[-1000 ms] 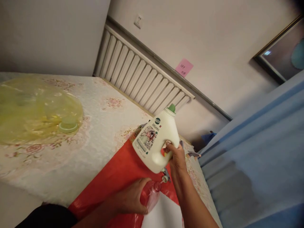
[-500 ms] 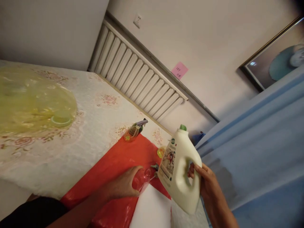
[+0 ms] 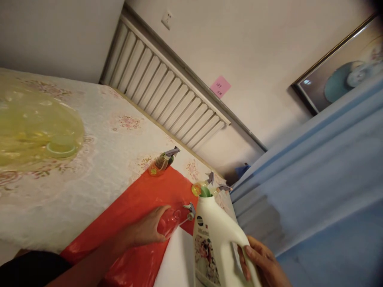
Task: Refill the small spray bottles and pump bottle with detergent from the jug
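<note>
My left hand [image 3: 143, 230] is closed round a clear plastic bottle [image 3: 169, 222] with an uncapped neck, above a red sheet [image 3: 154, 190]. Just right of that neck lies a trigger spray head [image 3: 189, 210] with a thin tube. My right hand [image 3: 263, 261] grips a cream detergent jug [image 3: 214, 223] by its handle. The jug stands roughly upright, its green spout [image 3: 206, 192] on top and a picture label on its front. A white flat surface [image 3: 176, 259] shows between bottle and jug. The jug's base is out of frame.
One spray bottle [image 3: 160, 164] stands at the sheet's far corner. More spray bottles, including a yellow one [image 3: 198, 189], are behind the jug. A yellow plastic bag [image 3: 38, 123] lies left on the flowered tablecloth [image 3: 110, 159]. A blue curtain [image 3: 314, 171] hangs at right; a radiator [image 3: 161, 79] is behind.
The jug in my right hand has come lower and nearer, uncovering spray bottles behind it. My left hand keeps its hold on the bottle. The view has shifted slightly.
</note>
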### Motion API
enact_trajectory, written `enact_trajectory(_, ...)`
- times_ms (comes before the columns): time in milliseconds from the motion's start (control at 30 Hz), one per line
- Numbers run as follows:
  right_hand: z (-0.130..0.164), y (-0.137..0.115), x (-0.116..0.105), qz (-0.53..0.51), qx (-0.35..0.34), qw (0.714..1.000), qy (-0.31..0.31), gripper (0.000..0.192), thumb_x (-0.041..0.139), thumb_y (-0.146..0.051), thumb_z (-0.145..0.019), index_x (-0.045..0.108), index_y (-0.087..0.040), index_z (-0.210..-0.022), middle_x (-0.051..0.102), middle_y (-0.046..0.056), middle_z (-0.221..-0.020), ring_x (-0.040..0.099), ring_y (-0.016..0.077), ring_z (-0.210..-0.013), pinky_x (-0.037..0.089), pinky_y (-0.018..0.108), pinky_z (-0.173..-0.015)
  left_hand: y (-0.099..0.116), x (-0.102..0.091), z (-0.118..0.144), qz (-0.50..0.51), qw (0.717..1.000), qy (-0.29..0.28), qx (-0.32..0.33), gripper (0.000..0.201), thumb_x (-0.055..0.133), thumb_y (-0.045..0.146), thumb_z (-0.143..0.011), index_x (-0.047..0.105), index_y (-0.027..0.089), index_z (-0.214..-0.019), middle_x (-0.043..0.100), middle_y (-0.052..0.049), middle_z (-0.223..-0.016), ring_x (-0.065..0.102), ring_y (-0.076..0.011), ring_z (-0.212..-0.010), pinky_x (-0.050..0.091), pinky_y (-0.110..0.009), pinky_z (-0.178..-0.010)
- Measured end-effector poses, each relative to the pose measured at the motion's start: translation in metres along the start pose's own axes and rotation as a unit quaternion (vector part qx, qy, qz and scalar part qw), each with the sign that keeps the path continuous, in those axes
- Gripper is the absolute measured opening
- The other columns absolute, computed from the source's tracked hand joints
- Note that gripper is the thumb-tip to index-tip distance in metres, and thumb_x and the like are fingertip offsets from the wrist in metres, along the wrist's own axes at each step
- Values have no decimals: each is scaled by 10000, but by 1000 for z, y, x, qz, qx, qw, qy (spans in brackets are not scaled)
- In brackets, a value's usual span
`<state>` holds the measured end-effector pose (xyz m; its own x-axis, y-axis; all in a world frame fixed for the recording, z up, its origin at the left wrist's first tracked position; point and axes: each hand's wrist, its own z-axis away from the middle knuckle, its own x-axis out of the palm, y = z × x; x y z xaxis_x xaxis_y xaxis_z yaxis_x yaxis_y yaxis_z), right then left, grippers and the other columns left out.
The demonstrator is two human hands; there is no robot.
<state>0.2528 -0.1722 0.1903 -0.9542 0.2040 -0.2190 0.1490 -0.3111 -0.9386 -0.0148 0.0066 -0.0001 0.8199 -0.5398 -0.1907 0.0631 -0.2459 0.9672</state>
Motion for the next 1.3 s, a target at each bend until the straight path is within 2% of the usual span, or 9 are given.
enact_trajectory(100, 3, 5, -3, 38, 10, 999, -21, 458, 766, -626, -734, 658, -181, -717, 522, -13, -475, 408, 110, -451, 298, 233, -505, -3, 0, -2, 6, 1000, -16, -11, 818, 750, 193, -578, 544, 262, -1366, 629, -48, -1408, 542, -350, -1328, 468, -416, -1067)
enact_trajectory(267, 7, 5, -6, 86, 14, 996, -32, 446, 742, -627, -774, 638, -194, -757, 547, -21, -530, 393, 83, -429, 264, 221, -479, -8, 0, -3, -1, 1000, -22, 1, 916, 662, 178, -603, 409, 203, -1483, 513, -63, -1529, 464, -317, -1403, 393, -402, -1128)
enact_trajectory(433, 10, -1, -5, 108, 18, 993, -50, 444, 742, -609, -785, 652, -180, -851, 556, -37, -624, 404, 53, -433, 294, 189, -456, 5, -7, -3, -19, 995, -77, -63, 1019, 704, 167, -581, 335, 209, -1530, 378, -108, -1625, 342, -308, -1491, 357, -375, -1179)
enact_trajectory(567, 12, -6, -6, 125, 15, 990, -68, 453, 728, -590, -810, 666, -172, -974, 582, -35, -648, 429, 53, -456, 333, 173, -466, 17, -12, -2, -17, 993, -86, -75, 1041, 722, 198, -586, 306, 160, -1539, 315, -137, -1649, 278, -316, -1521, 311, -402, -1219)
enact_trajectory(700, 13, -14, -4, 136, 19, 986, -95, 547, 713, -609, -816, 639, -202, -1175, 593, -38, -651, 408, 48, -433, 312, 168, -445, 20, -13, -2, -12, 994, -89, -63, 971, 717, 213, -612, 351, 166, -1510, 385, -132, -1615, 337, -315, -1495, 336, -398, -1210)
enact_trajectory(767, 14, -18, -2, 144, 23, 984, -101, 583, 708, -625, -814, 636, -209, -1216, 583, -40, -639, 400, 52, -436, 314, 172, -448, 20, -12, -2, -9, 995, -86, -47, 893, 715, 239, -644, 400, 177, -1477, 434, -121, -1587, 377, -315, -1472, 346, -402, -1205)
enact_trajectory(900, 15, -21, -1, 138, 23, 984, -106, 583, 732, -613, -801, 663, -207, -1213, 545, -51, -577, 373, 53, -429, 322, 174, -457, 15, -10, -5, -18, 996, -75, -37, 838, 727, 302, -668, 440, 175, -1445, 482, -124, -1551, 405, -341, -1450, 340, -418, -1209)
enact_trajectory(1067, 13, -26, 0, 132, 20, 983, -128, 547, 744, -595, -800, 693, -206, -1182, 574, -33, -631, 375, 39, -440, 322, 159, -449, 6, -7, -7, -26, 997, -68, -18, 787, 740, 338, -670, 484, 250, -1409, 528, -72, -1518, 442, -335, -1425, 398, -378, -1168)
enact_trajectory(1300, 10, -32, 0, 161, 24, 978, -129, 599, 739, -613, -792, 683, -199, -1221, 560, -19, -708, 402, 54, -489, 326, 154, -418, 6, -8, -8, -32, 996, -77, -22, 837, 735, 291, -644, 462, 214, -1431, 501, -105, -1539, 440, -319, -1428, 375, -402, -1178)
